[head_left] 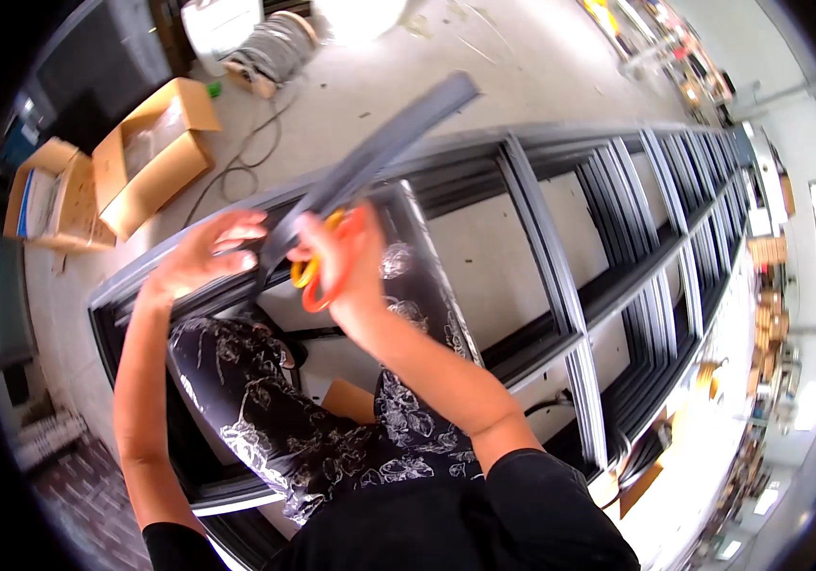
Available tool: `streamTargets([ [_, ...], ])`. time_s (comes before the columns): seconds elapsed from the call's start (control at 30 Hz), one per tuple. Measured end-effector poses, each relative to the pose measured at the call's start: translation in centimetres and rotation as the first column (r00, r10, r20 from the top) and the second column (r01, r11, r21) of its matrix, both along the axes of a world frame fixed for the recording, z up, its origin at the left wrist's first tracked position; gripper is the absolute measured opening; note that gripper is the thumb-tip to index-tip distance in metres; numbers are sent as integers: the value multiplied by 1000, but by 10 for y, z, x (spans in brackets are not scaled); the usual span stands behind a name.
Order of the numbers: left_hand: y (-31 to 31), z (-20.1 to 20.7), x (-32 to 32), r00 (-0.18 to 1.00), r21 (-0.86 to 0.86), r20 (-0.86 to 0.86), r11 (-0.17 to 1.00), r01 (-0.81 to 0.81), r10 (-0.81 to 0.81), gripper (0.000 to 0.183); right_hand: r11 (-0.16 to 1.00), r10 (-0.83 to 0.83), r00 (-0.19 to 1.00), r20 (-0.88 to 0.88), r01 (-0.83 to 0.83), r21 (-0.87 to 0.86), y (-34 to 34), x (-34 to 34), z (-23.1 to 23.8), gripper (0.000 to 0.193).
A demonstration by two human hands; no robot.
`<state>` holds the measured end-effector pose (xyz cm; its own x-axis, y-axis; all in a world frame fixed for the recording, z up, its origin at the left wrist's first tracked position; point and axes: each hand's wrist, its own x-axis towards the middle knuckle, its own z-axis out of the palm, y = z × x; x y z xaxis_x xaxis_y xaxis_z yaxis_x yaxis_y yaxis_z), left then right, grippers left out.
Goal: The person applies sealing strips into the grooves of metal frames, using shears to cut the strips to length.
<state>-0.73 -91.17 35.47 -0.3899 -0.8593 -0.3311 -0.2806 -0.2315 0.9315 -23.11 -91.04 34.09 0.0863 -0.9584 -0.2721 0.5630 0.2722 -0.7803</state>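
R hand (362,271): curled round scissors (311,301), orange/yellow handles, loops toward wearer; blurred, blades can't be made out. Fingertips at/near strip (379,150); firm hold on it can't be confirmed.

L hand (208,255): part open, fingers bent, nothing seen in grasp. Just beside strip's near end; touching or not, can't tell.

Strip: dk grey, flat, slanting up + away to R over edge of frame (543,238), far end free. Near end bends down betw. the hands, above wearer's legs (260,390). Frame = dk bars, ladder-like, running off R.

Step (judged): handling strip, scissors kept in R; no cut visible. Next move prob. calls for L fingers closing on near end to steady it, + R grip sorted: scissors either clear of strip or turned blades-to-strip. Watch: loose far end could swing.
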Motion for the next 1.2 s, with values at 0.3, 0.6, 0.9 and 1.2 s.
streamTargets([
  [0.3, -62, -4, -170, 987, 103, 27, 983, 154, -158, 22, 999, -44, 983, -179, 43, -9, -12, -170, -21, 38],
  [0.6, -104, -25, -204, 918, -159, 387, 987, -21, 82, 17, 799, 12, -268, -963, 582, -152, 67, -523, -158, 31],
  [0.9, -126, -56, -223, 911, -222, 399, 975, -17, 107, 18, 846, 432, -432, -792, 498, 190, 77, -558, -167, 35],
  [1.2, -117, -54, -225, 748, -582, 571, 809, 79, 338, 21, 963, -234, 513, -826, 238, -126, -17, -381, -55, 27],
])
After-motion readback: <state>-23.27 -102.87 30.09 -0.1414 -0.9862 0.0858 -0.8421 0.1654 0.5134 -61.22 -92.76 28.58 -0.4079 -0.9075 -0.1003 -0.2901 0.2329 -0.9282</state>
